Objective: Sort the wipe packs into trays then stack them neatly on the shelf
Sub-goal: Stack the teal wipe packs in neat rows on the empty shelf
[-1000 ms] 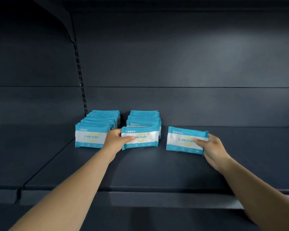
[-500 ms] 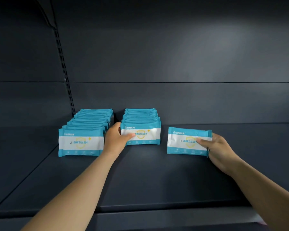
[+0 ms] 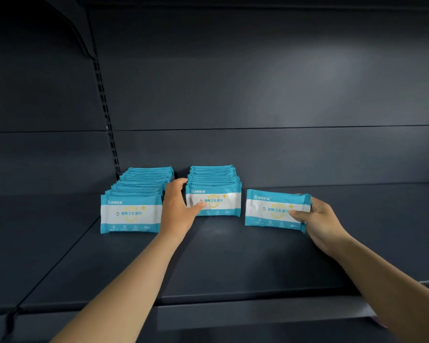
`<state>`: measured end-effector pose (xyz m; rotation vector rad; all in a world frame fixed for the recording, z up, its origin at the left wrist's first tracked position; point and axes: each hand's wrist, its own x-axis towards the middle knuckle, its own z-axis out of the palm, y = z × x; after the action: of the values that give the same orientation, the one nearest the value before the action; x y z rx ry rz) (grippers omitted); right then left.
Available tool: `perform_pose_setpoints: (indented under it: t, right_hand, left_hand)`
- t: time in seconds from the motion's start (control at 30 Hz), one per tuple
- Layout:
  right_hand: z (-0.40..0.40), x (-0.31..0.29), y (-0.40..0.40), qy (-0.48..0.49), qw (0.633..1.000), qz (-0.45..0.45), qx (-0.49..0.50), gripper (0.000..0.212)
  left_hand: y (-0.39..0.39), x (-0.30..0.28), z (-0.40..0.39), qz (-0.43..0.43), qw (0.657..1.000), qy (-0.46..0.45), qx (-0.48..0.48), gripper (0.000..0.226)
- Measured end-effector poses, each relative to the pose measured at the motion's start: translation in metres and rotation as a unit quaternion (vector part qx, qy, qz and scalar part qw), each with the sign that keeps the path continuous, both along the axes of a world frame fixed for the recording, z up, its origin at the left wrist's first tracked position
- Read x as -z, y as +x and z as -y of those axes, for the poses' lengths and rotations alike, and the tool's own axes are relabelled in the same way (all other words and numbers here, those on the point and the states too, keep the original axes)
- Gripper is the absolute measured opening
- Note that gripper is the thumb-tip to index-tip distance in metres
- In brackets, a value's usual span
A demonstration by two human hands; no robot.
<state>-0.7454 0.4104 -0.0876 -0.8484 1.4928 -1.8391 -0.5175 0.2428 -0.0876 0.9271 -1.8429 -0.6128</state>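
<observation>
Blue and white wipe packs stand upright in rows on a dark shelf. The left row and the middle row each hold several packs, one behind another. My left hand grips the left edge of the middle row's front pack, thumb on its face. A single pack stands apart to the right. My right hand holds its right end, thumb across the front and fingers behind.
The shelf's dark back panel rises behind the rows. A slotted upright rail runs down at the back left. Bare shelf surface stretches right of the single pack and in front of the rows, ending at the front lip.
The front pack in my left hand went back against the middle row and now stands straight. The single pack in my right hand has tipped upright. The camera view shifted.
</observation>
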Motion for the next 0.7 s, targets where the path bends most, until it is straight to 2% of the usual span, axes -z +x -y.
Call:
perform_pose_setpoints:
  t: [0.23,0.47,0.57,0.63,0.7]
  right_hand:
    - [0.039,0.006,0.043,-0.027,0.998,-0.051,0.013,0.027]
    - [0.076,0.005,0.079,-0.035,0.995,-0.091,-0.012,0.03]
    - [0.084,0.006,0.082,-0.023,0.988,-0.151,-0.009,0.029]
    - [0.089,0.006,0.08,0.002,0.975,-0.22,0.024,0.021]
    - [0.093,0.006,0.079,0.03,0.962,-0.264,0.057,0.024]
  left_hand:
    - [0.016,0.0,-0.007,-0.012,1.0,0.01,0.02,0.074]
    - [0.015,0.002,-0.006,0.036,0.999,-0.013,0.024,0.075]
    - [0.011,0.005,-0.004,0.055,0.998,-0.009,0.024,0.078]
    - [0.008,0.007,-0.002,0.06,0.998,0.004,0.028,0.084]
    - [0.005,0.006,-0.002,0.068,0.997,0.022,0.033,0.09]
